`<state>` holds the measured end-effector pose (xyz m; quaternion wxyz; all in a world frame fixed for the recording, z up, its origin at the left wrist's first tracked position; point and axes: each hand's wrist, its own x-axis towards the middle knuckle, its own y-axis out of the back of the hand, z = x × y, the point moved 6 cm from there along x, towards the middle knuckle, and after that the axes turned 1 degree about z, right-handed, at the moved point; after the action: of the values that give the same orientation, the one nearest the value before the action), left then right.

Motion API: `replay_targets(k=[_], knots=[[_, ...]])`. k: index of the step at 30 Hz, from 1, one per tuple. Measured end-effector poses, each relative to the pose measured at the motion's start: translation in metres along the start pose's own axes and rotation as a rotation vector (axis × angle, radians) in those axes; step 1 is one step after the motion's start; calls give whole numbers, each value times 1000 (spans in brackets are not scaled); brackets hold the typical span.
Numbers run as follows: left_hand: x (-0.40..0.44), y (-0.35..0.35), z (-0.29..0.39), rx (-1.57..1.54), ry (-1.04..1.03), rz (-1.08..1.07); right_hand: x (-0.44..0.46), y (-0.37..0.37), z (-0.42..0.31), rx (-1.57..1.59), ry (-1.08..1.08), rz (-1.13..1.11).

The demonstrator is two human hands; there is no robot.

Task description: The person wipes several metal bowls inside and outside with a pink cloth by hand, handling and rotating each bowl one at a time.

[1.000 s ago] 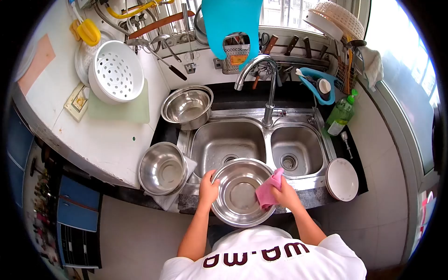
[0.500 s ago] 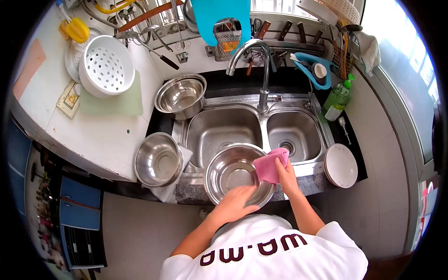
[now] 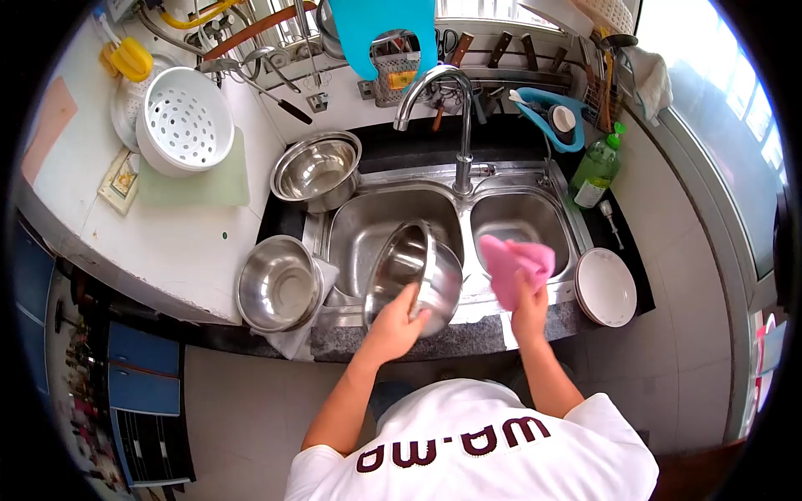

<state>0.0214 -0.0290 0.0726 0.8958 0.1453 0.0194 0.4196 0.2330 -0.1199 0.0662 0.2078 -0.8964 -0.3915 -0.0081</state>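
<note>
My left hand (image 3: 396, 329) grips the near rim of a shiny steel basin (image 3: 443, 288), which is tilted steeply on its side over the front of the large left sink bowl (image 3: 359, 238). Motion blurs the basin a little. A pink cloth (image 3: 516, 265) is bunched in my right hand (image 3: 530, 311), raised over the front of the small right sink bowl (image 3: 535, 219). Cloth and basin are apart. The chrome faucet (image 3: 464, 142) stands behind both bowls.
Steel pots (image 3: 317, 171) stand at the sink's back left, and more steel bowls (image 3: 278, 285) at its front left. White plates (image 3: 606, 288) and a green soap bottle (image 3: 595, 171) are on the right. A white colander (image 3: 185, 121) leans at the upper left.
The basin has gone from lying face up to being tipped on its side. My left hand has shifted to its near rim. The pink cloth has come out of the basin and moved right.
</note>
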Motion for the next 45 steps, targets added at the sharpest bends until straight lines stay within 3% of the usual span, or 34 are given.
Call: replay_targets(k=[2,3,4,5,7,9,10,11,12,13,15,17,19,22,23,25,27,29,31,33,35,38,41,43,45], knots=[[6,6,23,-94,36,-13,-27,-25,17,-155,-71,-310],[11,4,17,-185,23,-35,-34,-60,-4,-239,197,-427],[10,1,19,-182,21,-36,-41,-92,-37,-570,644,-608],[8,-2,24,-300,-17,-15,-48,-103,-37,-715,828,-636],[5,0,26,-415,-61,5,-37,-109,-31,-699,868,-651],[2,3,26,-148,-91,-53,-15,-109,-34,-628,776,-619],[-1,1,27,-197,-27,-79,2,-106,-33,-548,648,-544],[-4,2,31,-198,-24,-80,23,-100,-10,-278,366,-491],[-10,1,34,-84,-25,-110,40,-98,-4,-195,269,-507],[-15,0,38,30,-24,-140,57,-79,25,-377,-45,-507],[-22,-1,53,93,-54,-181,87,-82,35,-76,-145,-577],[-28,-9,65,173,14,-323,85,-82,27,24,-430,-548],[-27,-11,59,174,37,-330,81,-83,18,-8,-402,-539],[-23,-9,52,35,-101,-223,73,-77,8,-23,-198,-478],[-20,-7,49,72,-20,-202,67,-71,9,-158,-120,-446],[-13,-6,42,109,62,-182,40,-82,0,-109,-119,-486],[3,-2,32,-219,-43,-50,14,-100,-38,-546,467,-553],[13,2,25,-273,-2,-54,-17,-111,-46,-727,673,-605],[16,9,43,-270,-183,-10,-25,-111,-43,-764,698,-646],[11,12,56,-218,-197,-23,-17,-108,-42,-731,754,-672],[5,10,62,-39,4,-116,7,-102,-48,-662,763,-597],[-12,7,74,121,-20,-200,59,-71,1,-70,-54,-485],[-24,1,98,198,-109,-284,72,-67,19,296,-605,-433],[-28,-6,104,164,-136,-439,71,-66,21,272,-688,-365],[-30,-6,107,172,-206,-422,71,-85,13,303,-338,-598]])
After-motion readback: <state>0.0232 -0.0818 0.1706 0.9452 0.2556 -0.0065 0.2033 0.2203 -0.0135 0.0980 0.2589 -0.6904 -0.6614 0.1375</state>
